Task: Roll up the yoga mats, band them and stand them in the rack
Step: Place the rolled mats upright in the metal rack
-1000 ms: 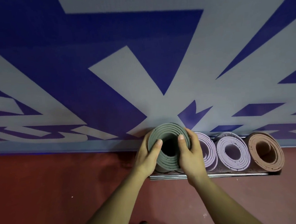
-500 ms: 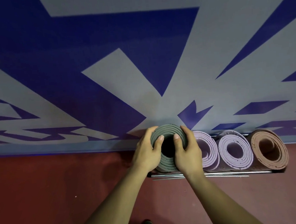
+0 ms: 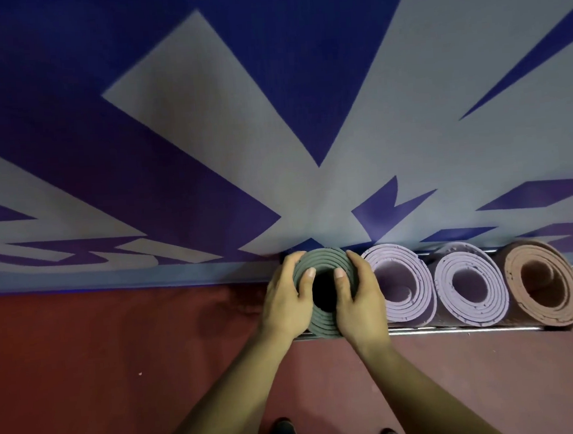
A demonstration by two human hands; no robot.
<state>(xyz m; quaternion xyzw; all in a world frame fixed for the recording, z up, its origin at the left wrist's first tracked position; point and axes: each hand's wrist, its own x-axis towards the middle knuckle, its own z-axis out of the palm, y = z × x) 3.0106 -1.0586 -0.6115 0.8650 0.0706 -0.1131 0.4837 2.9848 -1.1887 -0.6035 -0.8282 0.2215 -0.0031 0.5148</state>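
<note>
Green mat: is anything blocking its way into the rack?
Nothing visible does. The left hand and right hand grip the green mat at the rack's left end, right beside a purple mat.

We read no text here

We find no legible words, numbers or labels; the large blue shapes (image 3: 50,114) on the wall (image 3: 437,70), filling the upper frame, stay unreadable.

We see a dim, evenly lit scene, the light soft and diffuse, its source out of view. No glare shows anywhere. A faint shadow darkens the red floor (image 3: 230,302) just left of the grey-green mat (image 3: 322,260), whose hollow core is black. The wide lens bows the wall (image 3: 204,121) pattern outward and darkens the upper corners. Detail is slightly soft throughout.
</note>
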